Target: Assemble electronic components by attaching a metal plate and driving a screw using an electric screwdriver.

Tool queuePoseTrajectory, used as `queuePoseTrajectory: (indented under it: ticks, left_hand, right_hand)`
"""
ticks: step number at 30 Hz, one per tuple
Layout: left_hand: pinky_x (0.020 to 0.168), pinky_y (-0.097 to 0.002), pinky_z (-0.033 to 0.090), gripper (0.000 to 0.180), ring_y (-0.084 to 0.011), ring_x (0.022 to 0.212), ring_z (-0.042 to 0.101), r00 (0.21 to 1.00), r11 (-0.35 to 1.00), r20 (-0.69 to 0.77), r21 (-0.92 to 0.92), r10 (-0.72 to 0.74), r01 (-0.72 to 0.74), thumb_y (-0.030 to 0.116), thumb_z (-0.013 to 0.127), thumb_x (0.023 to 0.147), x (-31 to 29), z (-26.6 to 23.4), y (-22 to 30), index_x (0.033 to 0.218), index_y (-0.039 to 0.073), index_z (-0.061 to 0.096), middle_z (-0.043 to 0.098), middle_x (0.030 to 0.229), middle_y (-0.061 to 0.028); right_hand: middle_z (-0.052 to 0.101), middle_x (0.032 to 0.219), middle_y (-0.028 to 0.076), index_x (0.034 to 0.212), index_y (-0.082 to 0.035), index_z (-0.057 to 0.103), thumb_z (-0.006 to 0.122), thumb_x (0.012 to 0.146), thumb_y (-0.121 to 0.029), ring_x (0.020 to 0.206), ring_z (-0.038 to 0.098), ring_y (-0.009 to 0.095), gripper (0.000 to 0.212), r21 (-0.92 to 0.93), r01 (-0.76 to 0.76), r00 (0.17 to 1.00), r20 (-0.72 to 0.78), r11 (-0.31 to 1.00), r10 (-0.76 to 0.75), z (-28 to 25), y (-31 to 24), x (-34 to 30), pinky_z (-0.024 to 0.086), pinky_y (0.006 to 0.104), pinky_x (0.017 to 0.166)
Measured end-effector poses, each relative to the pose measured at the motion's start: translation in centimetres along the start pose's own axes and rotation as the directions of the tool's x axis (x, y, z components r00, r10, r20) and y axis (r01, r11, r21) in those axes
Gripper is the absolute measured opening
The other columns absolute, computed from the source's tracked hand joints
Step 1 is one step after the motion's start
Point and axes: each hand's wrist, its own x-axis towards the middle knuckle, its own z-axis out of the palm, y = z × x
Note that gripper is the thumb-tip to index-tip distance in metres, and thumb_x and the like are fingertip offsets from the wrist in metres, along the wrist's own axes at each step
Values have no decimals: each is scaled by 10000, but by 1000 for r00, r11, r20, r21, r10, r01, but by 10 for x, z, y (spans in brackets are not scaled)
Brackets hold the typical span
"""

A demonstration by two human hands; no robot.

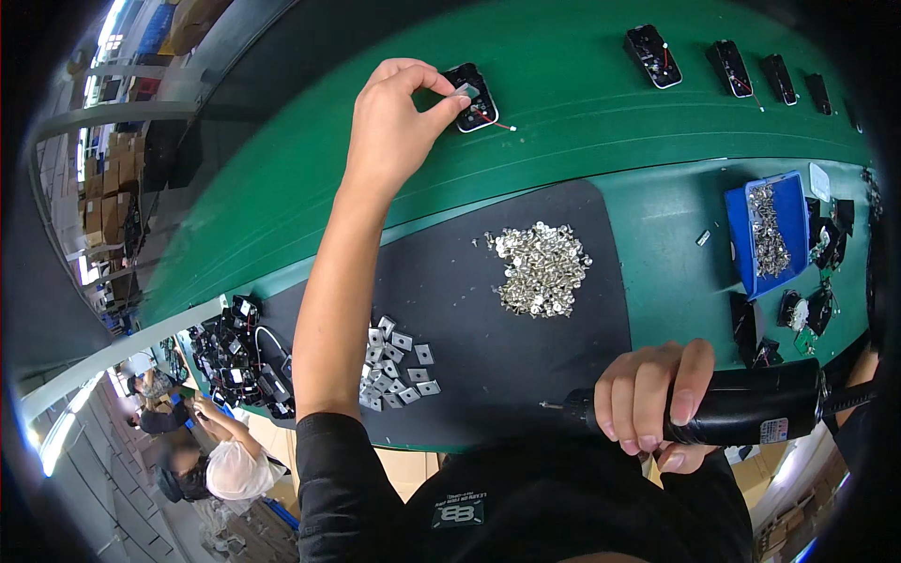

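My left hand (399,122) reaches out over the green belt, thumb and forefinger pinching a small silver square plate (466,91). That plate is at a black plastic housing (481,80), which has a red wire with a white plug trailing from its near end. In my right hand (652,399), low on the right, is a black electric screwdriver (751,403), its thin bit pointing left above the dark mat. A heap of silver screws (542,270) lies on the mat. Several more square metal plates (399,366) are spread beside my left forearm.
More black housings (654,58) stand in a row along the green belt (572,103) at upper right. A blue bin (796,225) of screws stands right of the black mat (441,272). Black parts (235,361) pile up at far left. Other people (239,469) work at lower left.
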Motion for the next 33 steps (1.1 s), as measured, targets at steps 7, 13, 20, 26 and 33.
queuePoseTrajectory:
  ticks: [7, 13, 20, 26, 33]
  left_hand:
    - [756, -324, 508, 265, -205, 843, 621, 962, 955, 53, -121, -268, 272, 139, 760, 746, 11, 11, 5, 968, 26, 670, 656, 935, -94]
    - [758, -238, 488, 322, -88, 856, 609, 874, 851, 356, -290, -330, 439, 69, 727, 803, 13, 3, -12, 1090, -12, 606, 661, 929, -63]
    - [725, -243, 475, 236, -93, 786, 581, 962, 862, 62, -431, -266, 266, -11, 708, 750, -67, -39, 24, 980, -2, 659, 665, 872, -43]
    - [759, -309, 494, 247, -226, 834, 626, 938, 920, 207, -226, -276, 321, -21, 700, 700, -142, -61, 43, 941, 22, 661, 665, 941, -104]
    - [804, -369, 485, 309, -312, 905, 609, 972, 960, 3, -156, -236, 233, 75, 724, 690, -178, -53, 42, 983, 13, 649, 649, 972, -131]
  right_hand:
    - [594, 774, 80, 1064, -42, 544, 729, 689, 55, 653, 592, 182, 429, 57, 12, 999, -41, 998, -9, 4, 2, -2, 488, 312, 598]
    - [597, 776, 81, 1088, -42, 540, 725, 690, 60, 660, 595, 179, 451, 71, -18, 1000, -15, 997, 19, 0, 2, -2, 489, 309, 600]
    - [600, 773, 84, 1037, -39, 533, 728, 681, 60, 663, 601, 182, 418, 42, -45, 998, -32, 998, 47, -5, -2, 1, 494, 307, 593]
    - [590, 764, 59, 1010, -91, 441, 734, 722, -3, 629, 593, 167, 420, -79, 27, 999, -40, 997, -30, -11, 11, 1, 486, 288, 589]
    - [615, 799, 31, 1063, -170, 453, 756, 747, -34, 671, 627, 159, 459, -187, -16, 999, 27, 982, 21, -10, 11, 8, 491, 282, 626]
